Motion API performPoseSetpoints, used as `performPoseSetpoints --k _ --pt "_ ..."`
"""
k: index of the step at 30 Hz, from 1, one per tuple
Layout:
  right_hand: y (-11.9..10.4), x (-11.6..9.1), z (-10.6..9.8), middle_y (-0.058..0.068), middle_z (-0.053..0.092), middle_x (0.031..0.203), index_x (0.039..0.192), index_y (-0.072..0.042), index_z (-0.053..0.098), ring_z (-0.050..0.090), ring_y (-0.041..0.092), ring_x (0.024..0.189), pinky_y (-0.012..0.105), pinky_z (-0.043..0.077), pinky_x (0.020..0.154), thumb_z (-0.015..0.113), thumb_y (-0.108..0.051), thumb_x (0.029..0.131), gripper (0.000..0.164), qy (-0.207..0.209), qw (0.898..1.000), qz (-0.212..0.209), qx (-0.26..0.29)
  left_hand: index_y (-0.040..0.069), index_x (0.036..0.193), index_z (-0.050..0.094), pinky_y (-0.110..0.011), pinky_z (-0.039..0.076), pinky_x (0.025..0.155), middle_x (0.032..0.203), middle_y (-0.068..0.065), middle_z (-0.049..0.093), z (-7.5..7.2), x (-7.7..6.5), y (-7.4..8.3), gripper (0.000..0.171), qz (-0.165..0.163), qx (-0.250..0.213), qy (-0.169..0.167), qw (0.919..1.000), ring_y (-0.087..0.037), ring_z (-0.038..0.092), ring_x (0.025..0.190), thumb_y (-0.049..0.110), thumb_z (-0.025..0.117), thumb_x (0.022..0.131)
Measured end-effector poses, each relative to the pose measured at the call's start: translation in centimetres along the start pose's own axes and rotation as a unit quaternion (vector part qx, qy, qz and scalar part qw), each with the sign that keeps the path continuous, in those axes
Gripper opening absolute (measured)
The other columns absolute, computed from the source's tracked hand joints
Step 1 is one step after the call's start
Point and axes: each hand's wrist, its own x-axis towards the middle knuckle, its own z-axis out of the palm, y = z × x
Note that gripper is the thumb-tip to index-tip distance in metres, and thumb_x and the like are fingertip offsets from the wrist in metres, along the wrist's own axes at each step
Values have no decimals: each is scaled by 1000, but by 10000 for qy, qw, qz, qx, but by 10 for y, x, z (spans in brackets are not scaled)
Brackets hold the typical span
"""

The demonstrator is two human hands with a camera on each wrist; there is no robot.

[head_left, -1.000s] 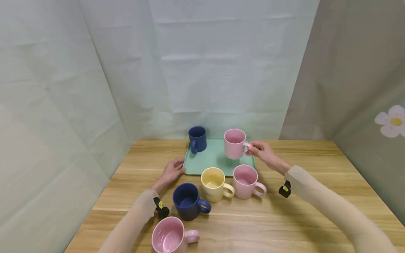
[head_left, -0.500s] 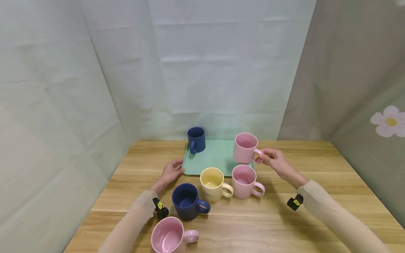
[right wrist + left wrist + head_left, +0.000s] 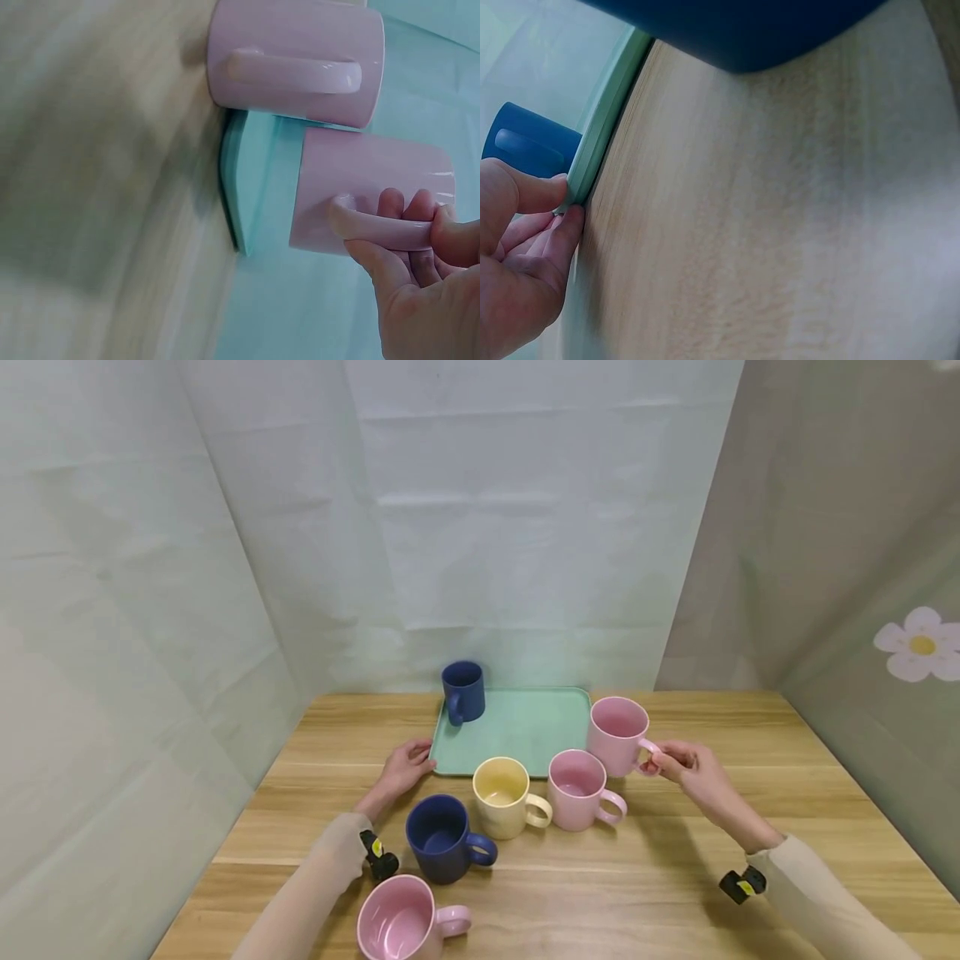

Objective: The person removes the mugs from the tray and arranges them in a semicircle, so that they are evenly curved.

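My right hand (image 3: 693, 772) grips a pink mug (image 3: 617, 731) by its handle. The mug is upright, a little above the table by the tray's right edge, as the right wrist view shows. At the near left corner of the green tray (image 3: 517, 727), my left hand (image 3: 405, 768) pinches the rim between thumb and fingers. A dark blue mug (image 3: 463, 693) stands at the tray's far left. Along the tray's near edge stand a yellow mug (image 3: 501, 802) and a second pink mug (image 3: 573, 793), close to the held mug.
Another dark blue mug (image 3: 442, 839) stands near my left forearm, with a third pink mug (image 3: 401, 918) closer to me. Pale cloth (image 3: 525, 527) hangs behind the wooden table (image 3: 600, 893) and along both sides.
My right hand has carried the pink mug from over the tray rightward and toward me, lower now, beside the tray's right edge. My left hand has stayed at the tray's corner.
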Motion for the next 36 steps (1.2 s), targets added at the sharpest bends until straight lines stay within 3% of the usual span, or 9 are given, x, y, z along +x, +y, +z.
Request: performPoseSetpoints --k 8,12,23,30,33,36 --pt "4 -26 -9 -11 67 83 112 20 55 64 -2 82 13 56 79 51 -11 100 34 41 9992 338 -190 -17 133 42 -35 47 106 141 -35 42 -1 -1 5 46 45 -57 -36 10000 -43 43 133 -6 57 91" --pt "4 -40 -11 -10 67 83 112 20 55 63 -1 82 14 56 78 51 -12 100 34 58 9987 417 -271 -16 134 42 -34 48 106 142 -35 42 0 1 -2 47 25 -76 -29 10000 -42 43 133 -5 57 91" --pt "16 -69 -7 -1 71 85 114 20 56 66 0 82 13 56 77 52 -9 99 33 151 9972 687 -272 -16 133 43 -40 45 108 142 -34 42 0 0 0 45 -3 18 15 10000 -43 42 134 -5 57 91" --pt "24 -84 -5 -8 70 82 109 18 59 64 -2 81 13 55 77 53 -10 98 31 149 9966 754 -314 -17 133 43 -41 44 108 142 -35 42 1 -1 2 45 -31 38 24 10000 -43 43 133 -5 57 92" --pt "26 -88 -7 -7 71 85 107 18 59 64 -2 83 14 56 78 53 -10 98 30 -227 9975 615 -264 -16 133 43 -42 43 109 141 -35 43 1 -1 3 45 -63 47 66 9999 -42 43 133 -6 57 91" --pt "26 -90 -12 -5 71 90 105 16 59 64 -1 86 16 57 79 51 -10 99 29 -1028 9930 558 -165 -16 133 42 -45 42 110 142 -35 42 1 -2 4 45 -73 31 58 10000 -42 43 133 -6 56 91"
